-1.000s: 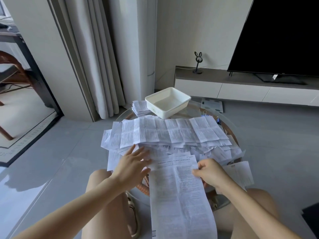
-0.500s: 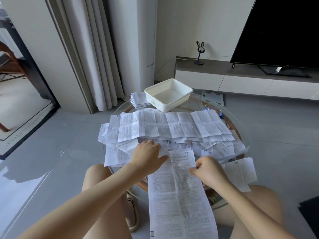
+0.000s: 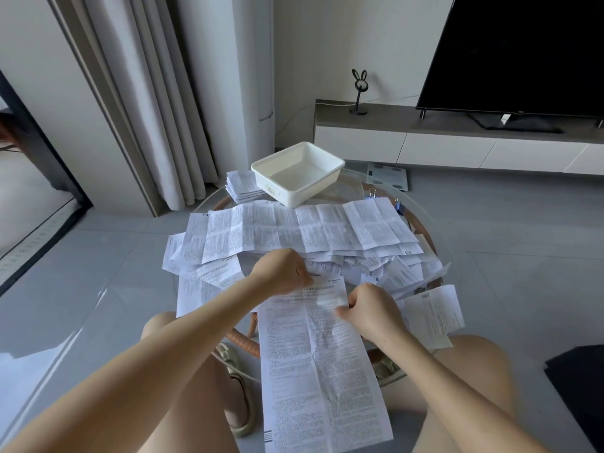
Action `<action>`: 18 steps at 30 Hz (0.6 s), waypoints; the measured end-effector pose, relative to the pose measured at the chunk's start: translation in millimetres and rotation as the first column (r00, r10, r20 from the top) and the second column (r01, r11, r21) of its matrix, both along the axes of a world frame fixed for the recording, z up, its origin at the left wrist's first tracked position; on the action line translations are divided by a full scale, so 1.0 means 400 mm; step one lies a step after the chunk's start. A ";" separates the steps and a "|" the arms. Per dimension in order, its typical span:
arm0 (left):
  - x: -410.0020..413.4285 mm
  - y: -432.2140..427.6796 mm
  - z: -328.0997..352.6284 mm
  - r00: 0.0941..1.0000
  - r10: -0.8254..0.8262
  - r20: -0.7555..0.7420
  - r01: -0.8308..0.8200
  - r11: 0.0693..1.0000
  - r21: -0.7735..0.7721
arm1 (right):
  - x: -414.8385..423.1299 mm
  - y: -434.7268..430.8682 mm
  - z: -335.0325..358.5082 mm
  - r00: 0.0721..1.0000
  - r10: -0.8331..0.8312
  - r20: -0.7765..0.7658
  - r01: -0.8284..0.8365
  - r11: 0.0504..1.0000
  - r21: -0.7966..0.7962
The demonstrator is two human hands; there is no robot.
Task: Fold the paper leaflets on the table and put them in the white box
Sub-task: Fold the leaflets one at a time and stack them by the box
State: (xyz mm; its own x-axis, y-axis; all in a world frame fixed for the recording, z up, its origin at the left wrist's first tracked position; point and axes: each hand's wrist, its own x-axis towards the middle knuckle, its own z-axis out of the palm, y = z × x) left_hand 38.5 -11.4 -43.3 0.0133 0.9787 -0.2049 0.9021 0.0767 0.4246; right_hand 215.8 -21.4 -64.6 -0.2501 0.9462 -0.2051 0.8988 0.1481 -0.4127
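A long printed leaflet [image 3: 313,361] hangs off the near edge of the round glass table [image 3: 434,237] over my lap. My left hand [image 3: 281,273] pinches its top left corner. My right hand [image 3: 372,308] pinches its top right edge. Behind them lies a loose heap of unfolded leaflets [image 3: 294,230], with one wide sheet spread across the top. The empty white box [image 3: 297,173] stands at the table's far side. A stack of folded leaflets [image 3: 240,186] sits just left of the box.
Binder clips [image 3: 372,192] lie at the table's far right. A scale [image 3: 387,176] rests on the floor beyond. A TV stand [image 3: 457,138] with a black screen [image 3: 523,53] runs along the back right; curtains [image 3: 163,93] hang at the back left.
My left hand has moved right from the loose sheets and closed on the long leaflet's top left corner. My right hand keeps its hold. The view has tilted slightly downward.
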 end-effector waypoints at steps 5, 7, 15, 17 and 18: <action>0.020 -0.014 0.015 0.997 -0.063 0.040 0.060 0.996 0.063 | 0.002 -0.013 0.008 1.000 -0.022 -0.011 0.022 0.999 0.036; 0.013 -0.028 0.029 0.994 -0.060 0.092 0.051 0.994 0.101 | 0.007 -0.025 0.020 1.000 -0.011 0.004 0.011 0.990 0.139; -0.051 -0.087 0.136 0.958 -0.065 0.278 0.003 0.976 0.219 | 0.019 0.000 0.121 0.794 -0.005 -0.608 0.054 0.997 0.062; -0.057 -0.093 0.159 0.960 -0.052 0.274 -0.012 0.974 0.228 | 0.007 0.006 0.143 0.751 -0.003 -0.660 0.038 0.999 0.038; -0.057 -0.093 0.168 0.963 -0.048 0.267 -0.016 0.972 0.233 | 0.002 0.009 0.153 0.745 0.005 -0.667 0.035 0.998 0.046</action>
State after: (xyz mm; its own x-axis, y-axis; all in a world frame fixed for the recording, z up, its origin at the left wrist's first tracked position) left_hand 15.8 -48.6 23.8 0.0528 0.9978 0.0404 0.7521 -0.0664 0.6557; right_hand 216.5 -18.0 -3.6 -0.2901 0.9552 0.0582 0.4000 0.1763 -0.8994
